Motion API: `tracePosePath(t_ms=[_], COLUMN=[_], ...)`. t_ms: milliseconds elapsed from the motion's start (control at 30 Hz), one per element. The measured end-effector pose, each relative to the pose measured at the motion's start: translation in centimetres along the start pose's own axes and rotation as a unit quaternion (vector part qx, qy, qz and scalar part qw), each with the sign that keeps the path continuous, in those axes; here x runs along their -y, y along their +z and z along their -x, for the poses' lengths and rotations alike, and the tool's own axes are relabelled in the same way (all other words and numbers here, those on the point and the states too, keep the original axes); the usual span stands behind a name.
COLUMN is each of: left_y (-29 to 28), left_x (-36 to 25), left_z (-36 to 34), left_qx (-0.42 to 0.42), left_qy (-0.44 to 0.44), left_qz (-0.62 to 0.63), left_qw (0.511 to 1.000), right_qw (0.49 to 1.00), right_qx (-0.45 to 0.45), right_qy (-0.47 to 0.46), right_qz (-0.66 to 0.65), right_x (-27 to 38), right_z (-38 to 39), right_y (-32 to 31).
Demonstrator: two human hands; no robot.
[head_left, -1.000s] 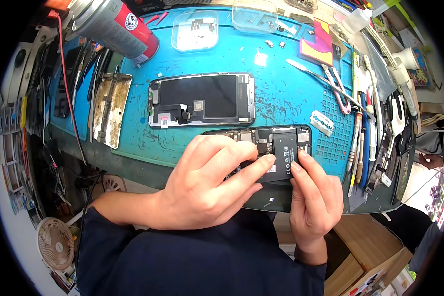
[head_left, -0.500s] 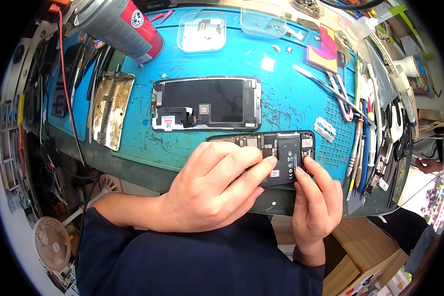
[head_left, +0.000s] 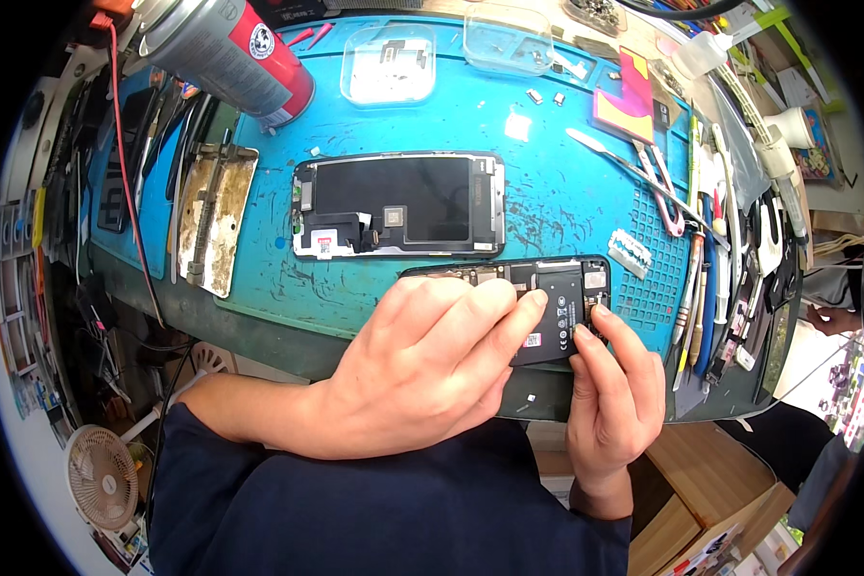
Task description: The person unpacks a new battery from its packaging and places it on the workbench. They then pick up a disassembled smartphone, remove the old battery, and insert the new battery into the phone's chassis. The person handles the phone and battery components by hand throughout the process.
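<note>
An opened phone body (head_left: 595, 278) lies at the mat's near edge, its black battery (head_left: 559, 312) and inner parts exposed. My left hand (head_left: 422, 370) reaches across it from the left, fingers bent and close together. Its fingertips are over the inner parts beside the battery; whatever they pinch or press is hidden. With thumb and fingers, my right hand (head_left: 619, 408) grips the phone's right end. Just beyond lies a detached phone screen (head_left: 432, 197), inner side up, with a flex cable (head_left: 341, 228) folded over it.
Spray can (head_left: 230, 62) and metal holder (head_left: 216, 226) stand left on the blue mat (head_left: 288, 288). Clear plastic boxes (head_left: 390, 98) sit at the back. Toward the right are a razor blade (head_left: 631, 253), a scalpel-like tool (head_left: 605, 149), pink-handled pliers (head_left: 670, 211) and several slim tools.
My left fingertips have shifted slightly up and right over the phone body. My right hand has stayed at the phone's right end. The whole view has moved a little.
</note>
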State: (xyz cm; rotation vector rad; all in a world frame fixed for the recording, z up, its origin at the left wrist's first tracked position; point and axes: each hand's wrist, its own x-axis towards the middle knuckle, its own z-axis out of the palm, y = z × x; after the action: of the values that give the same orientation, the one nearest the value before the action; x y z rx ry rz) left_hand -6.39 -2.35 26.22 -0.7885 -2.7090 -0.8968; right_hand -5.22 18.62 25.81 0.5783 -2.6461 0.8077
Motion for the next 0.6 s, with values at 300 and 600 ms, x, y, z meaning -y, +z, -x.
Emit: tracePosePath(t_ms=[300,600], left_y=[-1.5,-2.0], left_x=[0.4,0.9], left_z=[-0.3,-0.7], left_qx=[0.001,0.000], left_qy=[0.022,-0.027], left_qz=[0.049,0.136], left_qw=[0.999,0.990], right_qw=[0.998,0.998], right_qx=[-0.050,-0.029], right_qy=[-0.018,0.021], right_qz=[0.020,-0.050], right_x=[-0.6,-0.4], right_z=[0.0,0.1], right_y=[0.6,0.2])
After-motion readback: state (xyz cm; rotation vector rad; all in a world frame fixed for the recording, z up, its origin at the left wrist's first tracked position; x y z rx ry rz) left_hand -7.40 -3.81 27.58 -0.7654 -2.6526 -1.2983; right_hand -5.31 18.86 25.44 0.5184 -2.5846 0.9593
